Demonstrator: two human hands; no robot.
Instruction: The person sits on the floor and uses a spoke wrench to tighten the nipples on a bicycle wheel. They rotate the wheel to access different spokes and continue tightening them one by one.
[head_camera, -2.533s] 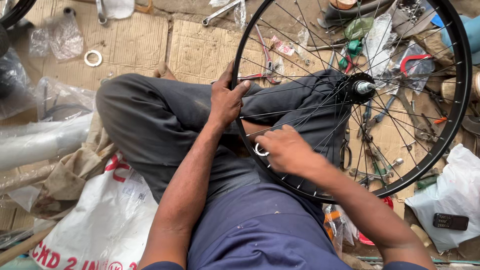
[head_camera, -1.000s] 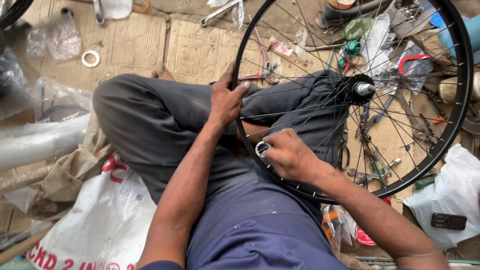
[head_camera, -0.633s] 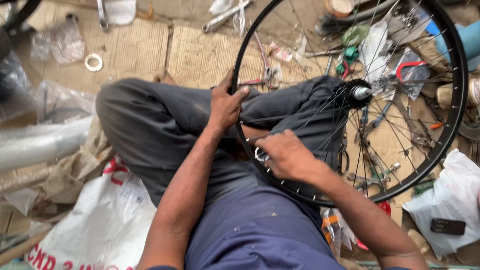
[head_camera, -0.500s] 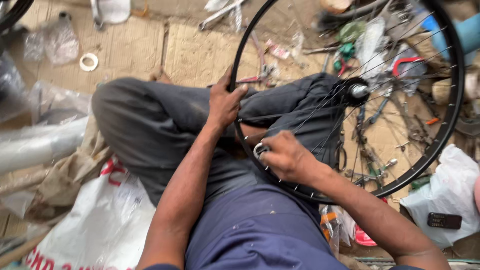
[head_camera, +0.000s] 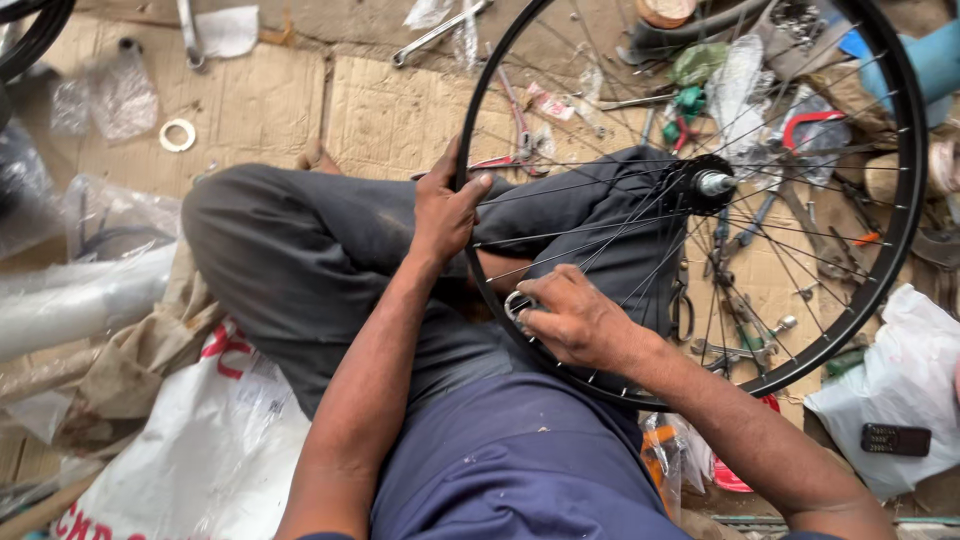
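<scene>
A black bicycle wheel rim (head_camera: 905, 200) with thin steel spokes and a black hub (head_camera: 705, 184) stands across my crossed legs. My left hand (head_camera: 445, 210) grips the rim at its left side, thumb over the edge. My right hand (head_camera: 570, 315) is closed on a small round metal spoke wrench (head_camera: 517, 304) at the rim's lower left, where the spokes meet the rim. My grey trousers lie under the wheel.
Flattened cardboard (head_camera: 270, 100) covers the ground. Wrenches (head_camera: 435, 35), pliers and other tools lie scattered behind the wheel. Plastic bags (head_camera: 100, 290) and a printed white sack (head_camera: 210, 450) are at left. A dark phone (head_camera: 895, 438) rests on a white bag at right. A white ring (head_camera: 178, 134) lies far left.
My right hand has made small turns with the wrench at the same place on the rim. The left hand has kept its grip. The view has shifted slightly.
</scene>
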